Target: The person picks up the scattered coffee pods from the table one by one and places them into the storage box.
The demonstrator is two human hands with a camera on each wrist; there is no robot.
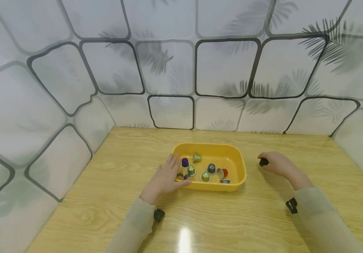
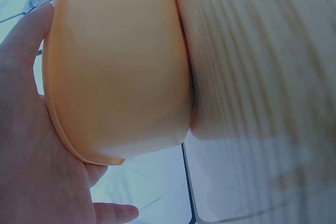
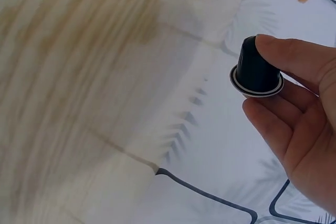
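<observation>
A black coffee capsule with a pale rim is pinched between the thumb and fingers of my right hand, in the air right of a yellow tray. In the right wrist view the capsule tilts slightly, rim downward. My left hand rests on the tray's left end with straight, spread fingers; the left wrist view shows it against the tray's rim. Inside the tray are several capsules, among them a purple one, a green one and a red one. My left hand partly covers the tray's near left corner.
The tray stands on a light wooden table. A patterned white wall rises behind the table and along its left and right sides. Black devices are worn at both wrists.
</observation>
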